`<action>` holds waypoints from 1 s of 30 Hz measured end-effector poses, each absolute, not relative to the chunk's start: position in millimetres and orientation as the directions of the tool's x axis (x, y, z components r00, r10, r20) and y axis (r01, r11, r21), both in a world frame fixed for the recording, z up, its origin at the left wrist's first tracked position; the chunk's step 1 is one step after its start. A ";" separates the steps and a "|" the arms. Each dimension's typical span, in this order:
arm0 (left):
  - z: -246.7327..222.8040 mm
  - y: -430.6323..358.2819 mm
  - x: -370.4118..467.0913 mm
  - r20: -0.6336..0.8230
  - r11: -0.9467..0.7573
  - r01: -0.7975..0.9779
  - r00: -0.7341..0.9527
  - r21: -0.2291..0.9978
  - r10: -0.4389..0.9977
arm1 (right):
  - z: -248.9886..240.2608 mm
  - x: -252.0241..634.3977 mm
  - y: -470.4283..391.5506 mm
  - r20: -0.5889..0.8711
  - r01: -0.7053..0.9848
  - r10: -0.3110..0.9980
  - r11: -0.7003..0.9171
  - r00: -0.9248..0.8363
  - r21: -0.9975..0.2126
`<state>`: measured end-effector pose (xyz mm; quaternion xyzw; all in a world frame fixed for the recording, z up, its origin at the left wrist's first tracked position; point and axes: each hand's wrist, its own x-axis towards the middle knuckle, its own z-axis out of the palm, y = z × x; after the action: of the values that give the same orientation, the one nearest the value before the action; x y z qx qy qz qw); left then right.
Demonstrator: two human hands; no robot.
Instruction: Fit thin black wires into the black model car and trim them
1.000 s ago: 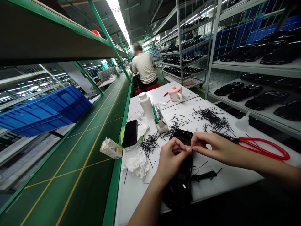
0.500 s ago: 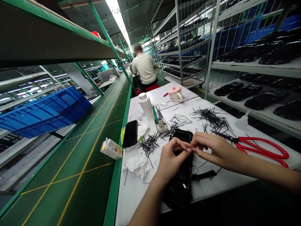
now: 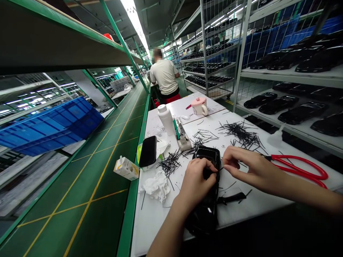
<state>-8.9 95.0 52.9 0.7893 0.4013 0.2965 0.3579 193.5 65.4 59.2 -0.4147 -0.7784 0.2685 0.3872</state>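
A strip beside a car.
Left hand curls over the car, grip unclear; right hand pinches the strip.

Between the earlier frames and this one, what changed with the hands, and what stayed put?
The right hand has drawn away to the right, so its fingertips no longer meet those of the left hand. The left hand stays over the black model car. The phone, white bottle and pink-lidded mug look unmoved.
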 end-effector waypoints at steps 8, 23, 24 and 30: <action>51.1 96.0 -10.3 0.176 -0.428 0.426 0.514 0.797 0.839 | 41.6 194.0 68.1 0.279 0.571 0.870 0.481 -0.407 -0.665; 53.1 96.0 -10.1 0.178 -0.457 0.430 0.547 0.779 0.818 | 39.6 189.7 68.3 0.345 0.509 0.861 0.501 -0.374 -0.699; 53.1 96.4 -10.5 0.175 -0.462 0.440 0.550 0.770 0.816 | 39.4 189.2 67.7 0.346 0.505 0.862 0.500 -0.371 -0.704; 52.5 96.3 -11.8 0.170 -0.492 0.462 0.578 0.738 0.798 | 33.9 187.7 64.8 0.308 0.444 0.894 0.432 -0.326 -0.785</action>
<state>-11.8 96.3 52.5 0.8250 0.3817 0.2551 0.3294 187.7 64.8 33.9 -0.4415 -0.7574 0.2986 0.3771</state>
